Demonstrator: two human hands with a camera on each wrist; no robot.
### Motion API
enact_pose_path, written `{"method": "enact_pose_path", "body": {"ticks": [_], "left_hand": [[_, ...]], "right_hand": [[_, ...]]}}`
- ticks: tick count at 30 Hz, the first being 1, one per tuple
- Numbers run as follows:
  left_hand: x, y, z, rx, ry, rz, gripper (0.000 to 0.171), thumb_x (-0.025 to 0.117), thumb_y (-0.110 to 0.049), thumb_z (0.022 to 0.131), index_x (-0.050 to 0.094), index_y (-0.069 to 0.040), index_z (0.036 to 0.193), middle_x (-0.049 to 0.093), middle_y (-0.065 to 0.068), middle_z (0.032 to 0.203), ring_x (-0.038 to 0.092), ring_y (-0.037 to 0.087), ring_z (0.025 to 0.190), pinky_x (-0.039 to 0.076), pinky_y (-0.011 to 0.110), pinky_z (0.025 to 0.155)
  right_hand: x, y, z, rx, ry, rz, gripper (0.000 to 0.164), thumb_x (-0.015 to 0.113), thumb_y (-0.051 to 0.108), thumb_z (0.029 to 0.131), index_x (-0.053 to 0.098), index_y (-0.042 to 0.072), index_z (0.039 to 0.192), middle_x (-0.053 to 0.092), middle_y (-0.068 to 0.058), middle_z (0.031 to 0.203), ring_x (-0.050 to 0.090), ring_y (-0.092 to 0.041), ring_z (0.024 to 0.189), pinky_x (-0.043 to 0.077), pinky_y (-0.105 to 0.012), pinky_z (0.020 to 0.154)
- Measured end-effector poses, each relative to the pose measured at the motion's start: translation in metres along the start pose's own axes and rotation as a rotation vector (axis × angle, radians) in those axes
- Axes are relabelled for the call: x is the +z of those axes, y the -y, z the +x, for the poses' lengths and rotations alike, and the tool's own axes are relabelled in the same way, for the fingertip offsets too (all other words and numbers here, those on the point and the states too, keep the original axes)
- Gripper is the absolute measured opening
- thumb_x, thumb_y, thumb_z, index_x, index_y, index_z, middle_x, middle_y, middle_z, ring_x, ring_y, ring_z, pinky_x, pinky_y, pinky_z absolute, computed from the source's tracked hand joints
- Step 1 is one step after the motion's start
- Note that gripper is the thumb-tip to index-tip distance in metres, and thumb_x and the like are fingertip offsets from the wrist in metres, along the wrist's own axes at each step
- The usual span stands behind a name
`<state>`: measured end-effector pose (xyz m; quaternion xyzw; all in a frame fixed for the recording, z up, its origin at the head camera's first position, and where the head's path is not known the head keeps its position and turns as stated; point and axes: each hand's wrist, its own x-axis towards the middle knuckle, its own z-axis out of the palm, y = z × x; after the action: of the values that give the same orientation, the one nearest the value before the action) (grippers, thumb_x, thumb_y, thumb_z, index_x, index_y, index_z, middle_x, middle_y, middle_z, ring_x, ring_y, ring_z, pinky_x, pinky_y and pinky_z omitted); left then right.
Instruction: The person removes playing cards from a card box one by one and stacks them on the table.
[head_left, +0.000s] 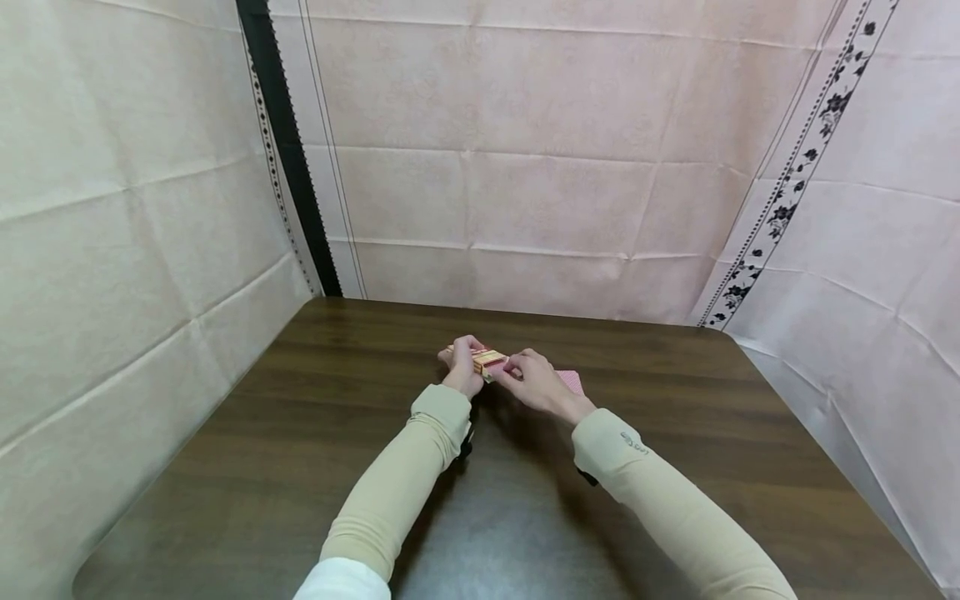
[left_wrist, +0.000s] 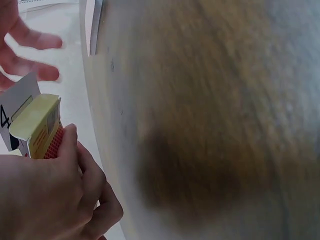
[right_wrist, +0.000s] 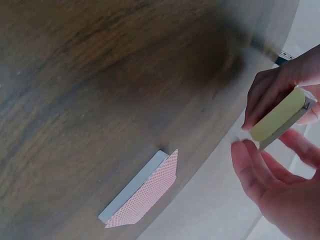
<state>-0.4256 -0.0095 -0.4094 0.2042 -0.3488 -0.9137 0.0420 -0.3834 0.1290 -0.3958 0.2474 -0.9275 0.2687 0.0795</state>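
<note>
My left hand (head_left: 462,367) grips a small red and yellow playing-card box (head_left: 489,360), its yellow end flap (left_wrist: 36,117) showing in the left wrist view. A white playing card (left_wrist: 21,97) marked with a 4 stands out past the box's end. Thumb and forefinger of my right hand (head_left: 536,379) meet at the card beside the box; the other fingers (right_wrist: 245,165) are bent loosely below it. A stack of playing cards (right_wrist: 145,192) with red-patterned backs lies on the table, partly hidden behind the right hand in the head view.
The brown wooden table (head_left: 300,467) has its far edge just beyond my hands. Pale cloth (head_left: 555,167) hangs behind it and along both sides. A dark strip (head_left: 292,150) runs down the cloth at the back left.
</note>
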Motion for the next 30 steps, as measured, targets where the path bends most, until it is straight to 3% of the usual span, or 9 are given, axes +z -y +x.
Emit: {"method": "enact_pose_path", "body": {"ticks": [5, 11, 15, 20, 25, 30], "left_hand": [[0.003, 0.005, -0.001, -0.006, -0.009, 0.027, 0.061, 0.051, -0.002, 0.069, 0.021, -0.01, 0.122, 0.032, 0.01, 0.124, 0.048, 0.025, 0.1, 0.048, 0.032, 0.081], [0.0, 0.003, 0.002, 0.005, -0.023, 0.018, 0.065, 0.051, -0.001, 0.069, 0.02, -0.01, 0.125, 0.037, 0.013, 0.118, 0.052, 0.031, 0.104, 0.049, 0.035, 0.079], [-0.001, -0.003, 0.004, 0.01, -0.047, 0.033, 0.067, 0.052, -0.002, 0.069, 0.019, -0.009, 0.127, 0.038, 0.013, 0.116, 0.052, 0.031, 0.106, 0.051, 0.035, 0.079], [0.0, -0.008, 0.002, 0.005, -0.05, 0.04, 0.071, 0.053, -0.002, 0.068, 0.018, -0.008, 0.13, 0.039, 0.014, 0.115, 0.054, 0.028, 0.1, 0.052, 0.035, 0.081], [0.0, -0.009, 0.001, -0.005, -0.043, 0.026, 0.069, 0.051, -0.002, 0.069, 0.019, -0.009, 0.13, 0.038, 0.015, 0.118, 0.053, 0.03, 0.102, 0.051, 0.037, 0.085], [0.001, -0.007, 0.001, 0.0, -0.056, 0.026, 0.07, 0.051, -0.002, 0.068, 0.019, -0.008, 0.13, 0.039, 0.015, 0.117, 0.053, 0.03, 0.103, 0.051, 0.037, 0.084]], "right_hand": [[-0.002, 0.001, 0.001, 0.013, -0.02, -0.045, 0.041, 0.069, 0.043, 0.084, 0.062, 0.003, 0.086, 0.057, -0.008, 0.084, 0.05, -0.019, 0.079, 0.043, -0.03, 0.069], [-0.013, 0.003, -0.004, 0.089, 0.099, -0.076, 0.034, 0.068, 0.036, 0.082, 0.06, 0.005, 0.094, 0.056, -0.005, 0.078, 0.051, -0.018, 0.071, 0.041, -0.029, 0.061], [-0.021, -0.004, -0.01, 0.149, 0.136, -0.104, 0.036, 0.065, 0.035, 0.08, 0.057, 0.008, 0.103, 0.058, -0.005, 0.084, 0.053, -0.019, 0.077, 0.041, -0.031, 0.064], [-0.029, -0.019, -0.014, 0.175, 0.063, -0.159, 0.043, 0.065, 0.034, 0.081, 0.051, 0.003, 0.108, 0.055, -0.012, 0.092, 0.053, -0.024, 0.083, 0.047, -0.037, 0.071], [-0.029, -0.033, -0.017, 0.299, -0.024, -0.291, 0.048, 0.061, 0.038, 0.084, 0.049, -0.001, 0.109, 0.057, -0.021, 0.096, 0.059, -0.036, 0.088, 0.051, -0.048, 0.072], [-0.023, -0.046, -0.021, 0.404, 0.001, -0.439, 0.056, 0.052, 0.047, 0.09, 0.05, -0.004, 0.114, 0.06, -0.028, 0.103, 0.057, -0.043, 0.097, 0.05, -0.054, 0.073]]}}
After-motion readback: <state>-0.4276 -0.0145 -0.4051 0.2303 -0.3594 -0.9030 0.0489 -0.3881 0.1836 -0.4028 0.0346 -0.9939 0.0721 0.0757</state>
